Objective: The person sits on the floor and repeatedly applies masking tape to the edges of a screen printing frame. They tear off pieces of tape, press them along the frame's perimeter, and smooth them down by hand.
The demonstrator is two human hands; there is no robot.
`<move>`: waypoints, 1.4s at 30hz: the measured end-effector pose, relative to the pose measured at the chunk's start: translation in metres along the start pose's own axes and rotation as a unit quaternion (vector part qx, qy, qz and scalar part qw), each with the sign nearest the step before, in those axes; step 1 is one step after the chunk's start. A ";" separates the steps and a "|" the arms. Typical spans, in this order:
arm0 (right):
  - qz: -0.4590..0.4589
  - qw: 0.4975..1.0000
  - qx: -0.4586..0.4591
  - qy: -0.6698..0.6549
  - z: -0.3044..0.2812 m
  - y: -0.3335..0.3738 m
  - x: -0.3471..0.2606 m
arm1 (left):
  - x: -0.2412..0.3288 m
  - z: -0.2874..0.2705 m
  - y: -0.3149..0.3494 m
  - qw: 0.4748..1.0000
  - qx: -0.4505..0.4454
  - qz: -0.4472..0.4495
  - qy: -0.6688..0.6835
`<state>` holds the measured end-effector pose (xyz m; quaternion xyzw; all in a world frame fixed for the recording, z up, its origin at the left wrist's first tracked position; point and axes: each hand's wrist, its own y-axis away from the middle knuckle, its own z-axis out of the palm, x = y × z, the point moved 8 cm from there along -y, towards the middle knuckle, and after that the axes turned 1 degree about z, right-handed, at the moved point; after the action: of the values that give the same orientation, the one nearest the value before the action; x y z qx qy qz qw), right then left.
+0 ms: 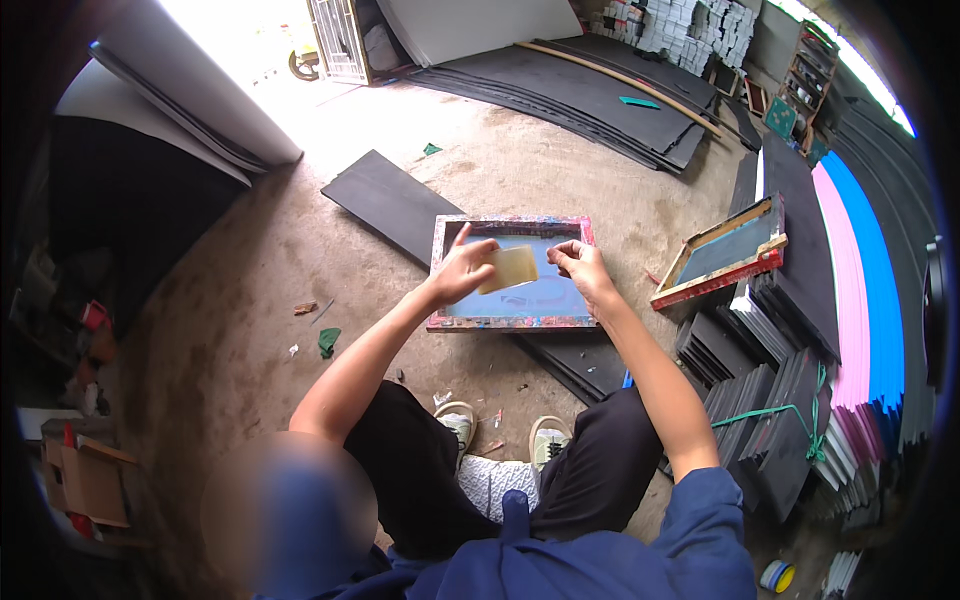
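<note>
A screen-printing frame lies in front of my knees, its paint-stained rim around a bluish mesh. My left hand is over its left part, closed on a yellowish, translucent rectangular piece, with one finger pointing up. Whether that piece is a squeegee blade or something else, I cannot tell. Above the right side of the mesh, my right hand has thumb and fingers pinched together. Anything in that pinch is too small to make out.
Black sheets lie under and beside the frame. To the right, a second wooden-framed screen leans on stacked black sheets tied with green cord. Large flat boards spread across the far floor. Green scraps lie at left.
</note>
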<state>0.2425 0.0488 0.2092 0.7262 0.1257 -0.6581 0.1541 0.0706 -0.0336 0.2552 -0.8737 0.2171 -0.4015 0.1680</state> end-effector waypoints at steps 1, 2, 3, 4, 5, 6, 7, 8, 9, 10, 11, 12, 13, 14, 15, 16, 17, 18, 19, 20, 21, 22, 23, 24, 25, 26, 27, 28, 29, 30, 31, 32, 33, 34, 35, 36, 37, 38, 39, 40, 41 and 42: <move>-0.013 0.999 0.009 0.043 -0.004 -0.004 0.006 | 0.002 0.008 0.002 1.000 -0.019 -0.009 0.015; -0.026 0.996 0.017 0.084 -0.005 -0.005 0.006 | -0.001 0.016 0.004 0.997 -0.031 -0.040 0.058; -0.034 0.992 0.028 0.115 -0.008 -0.006 0.007 | -0.005 0.024 0.006 0.992 -0.041 -0.070 0.100; -0.041 0.988 0.039 0.146 -0.011 -0.007 0.008 | -0.011 0.029 0.007 0.990 -0.070 -0.103 0.073; -0.047 0.982 0.049 0.176 -0.012 -0.006 0.007 | -0.016 0.032 0.007 0.985 -0.100 -0.136 0.046; -0.057 0.975 0.072 0.203 -0.017 -0.007 0.005 | -0.022 0.036 0.007 0.977 -0.130 -0.167 0.020; -0.067 0.966 0.094 0.229 -0.022 -0.008 0.002 | -0.024 0.037 0.005 0.977 -0.134 -0.163 -0.015; -0.078 0.957 0.113 0.257 -0.025 -0.009 -0.001 | -0.028 0.037 0.005 0.976 -0.135 -0.161 -0.051; -0.067 0.962 0.104 0.242 -0.025 -0.011 0.002 | -0.033 0.038 0.005 0.974 -0.136 -0.159 -0.085; -0.077 0.960 0.108 0.248 -0.026 -0.011 0.000 | -0.037 0.039 0.006 0.971 -0.137 -0.156 -0.120; -0.086 0.957 0.108 0.254 -0.023 -0.010 -0.003 | -0.038 0.036 0.007 0.976 -0.107 -0.140 -0.128; -0.094 0.955 0.108 0.260 -0.019 -0.009 -0.006 | -0.041 0.033 0.006 0.978 -0.099 -0.128 -0.131; -0.083 0.952 0.106 0.274 -0.023 -0.010 -0.009 | -0.048 0.032 0.006 0.974 -0.107 -0.127 -0.153; -0.083 0.950 0.117 0.276 -0.028 -0.010 -0.015 | -0.053 0.030 0.004 0.970 -0.113 -0.122 -0.176; -0.080 0.950 0.109 0.281 -0.029 -0.013 -0.009 | -0.060 0.030 0.008 0.966 -0.121 -0.132 -0.186; -0.076 0.950 0.102 0.284 -0.030 -0.015 -0.003 | -0.066 0.030 0.013 0.966 -0.129 -0.141 -0.176; -0.070 0.952 0.105 0.278 -0.038 -0.017 -0.002 | -0.065 0.032 0.013 0.966 -0.138 -0.145 -0.162; -0.064 0.954 0.108 0.272 -0.047 -0.020 -0.002 | -0.063 0.033 0.013 0.966 -0.148 -0.149 -0.149; -0.057 0.955 0.122 0.265 -0.060 -0.026 0.003 | -0.063 0.034 0.010 0.972 -0.148 -0.163 -0.076; -0.049 0.955 0.125 0.265 -0.066 -0.031 0.004 | -0.061 0.032 0.009 0.980 -0.136 -0.131 -0.058; -0.045 0.957 0.118 0.259 -0.068 -0.035 0.008 | -0.060 0.031 0.011 0.986 -0.125 -0.099 -0.040; -0.041 0.960 0.112 0.254 -0.070 -0.039 0.013 | -0.058 0.029 0.012 0.991 -0.113 -0.066 -0.021; -0.059 0.949 0.129 0.283 -0.071 -0.038 0.010 | -0.062 0.031 0.017 0.990 -0.118 -0.062 -0.045; -0.076 0.936 0.145 0.313 -0.073 -0.037 0.006 | -0.073 0.029 0.022 0.983 -0.131 -0.084 -0.096; -0.094 0.921 0.160 0.341 -0.074 -0.037 0.004 | -0.084 0.024 0.029 0.973 -0.144 -0.106 -0.147; -0.108 0.921 0.184 0.325 -0.100 -0.043 0.003 | -0.091 0.017 0.034 0.962 -0.151 -0.123 -0.194; -0.098 0.921 0.169 0.337 -0.122 -0.052 0.002 | -0.109 0.007 0.048 0.957 -0.138 -0.113 -0.231; -0.071 0.920 0.189 0.335 -0.147 -0.055 0.005 | -0.118 -0.003 0.060 0.966 -0.116 -0.112 -0.202; -0.069 0.922 0.187 0.332 -0.173 -0.063 0.010 | -0.136 -0.013 0.073 0.955 -0.104 -0.164 -0.225; -0.019 0.933 0.200 0.298 -0.181 -0.060 0.015 | -0.141 -0.025 0.087 0.955 -0.080 -0.164 -0.232; -0.021 0.926 0.217 0.308 -0.189 -0.063 0.021 | -0.150 -0.037 0.100 0.956 -0.059 -0.173 -0.229; -0.025 0.919 0.234 0.317 -0.197 -0.067 0.024 | -0.155 -0.050 0.110 0.956 -0.038 -0.180 -0.228; -0.002 0.926 0.221 0.307 -0.206 -0.074 0.038 | -0.159 -0.049 0.109 0.957 -0.036 -0.198 -0.207; 0.021 0.932 0.209 0.297 -0.209 -0.083 0.057 | -0.164 -0.051 0.107 0.958 -0.034 -0.216 -0.187; 0.045 0.935 0.200 0.290 -0.215 -0.088 0.078 | -0.170 -0.046 0.105 0.959 -0.031 -0.232 -0.162; 0.073 0.934 0.198 0.289 -0.220 -0.092 0.105 | -0.169 -0.044 0.100 0.966 -0.022 -0.189 -0.177; 0.075 0.941 0.173 0.281 -0.209 -0.091 0.129 | -0.179 -0.048 0.106 0.966 -0.018 -0.199 -0.164; 0.086 0.940 0.194 0.266 -0.204 -0.087 0.155 | -0.189 -0.050 0.110 0.967 -0.012 -0.206 -0.147; 0.090 0.937 0.210 0.265 -0.182 -0.076 0.178 | -0.202 -0.053 0.123 0.957 -0.020 -0.254 -0.140; 0.102 0.936 0.232 0.244 -0.172 -0.068 0.201 | -0.212 -0.056 0.129 0.951 -0.023 -0.272 -0.143; 0.120 0.929 0.268 0.225 -0.169 -0.056 0.224 | -0.216 -0.049 0.130 0.951 -0.040 -0.268 -0.146; 0.127 0.917 0.283 0.252 -0.159 -0.046 0.240 | -0.219 -0.045 0.131 0.950 -0.057 -0.267 -0.153</move>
<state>0.3953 0.1483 -0.0181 0.8912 -0.1242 -0.4361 -0.0124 -0.1240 -0.0371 0.0841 -0.9588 -0.0300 -0.2803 0.0356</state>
